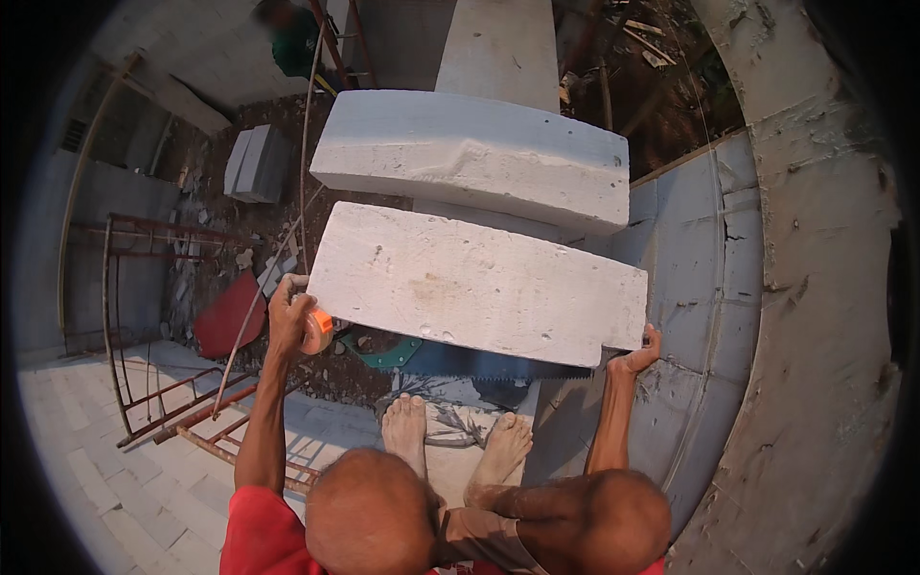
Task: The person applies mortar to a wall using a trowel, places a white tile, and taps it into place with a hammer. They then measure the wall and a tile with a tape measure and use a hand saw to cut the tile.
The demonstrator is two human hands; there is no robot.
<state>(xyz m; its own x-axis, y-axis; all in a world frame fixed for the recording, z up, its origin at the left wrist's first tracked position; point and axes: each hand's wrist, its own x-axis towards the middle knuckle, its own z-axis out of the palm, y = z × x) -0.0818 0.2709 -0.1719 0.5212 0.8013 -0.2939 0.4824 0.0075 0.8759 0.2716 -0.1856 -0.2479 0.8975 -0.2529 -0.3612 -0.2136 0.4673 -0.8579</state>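
A white aerated concrete block with a notched right front corner lies across in front of me, held at both ends. My left hand is closed at its left end, with an orange tape measure between the hand and the block. At the notch, the fingers of my right hand curl round the right end. Below the block's near edge shows a hand saw, with a green handle and a toothed blade, partly covered by the block.
Just beyond lies a second white block. My bare feet stand on a narrow ledge. Red scaffold frames and a red sheet are at left, near stacked blocks. A block wall runs along the right. Another person is far left.
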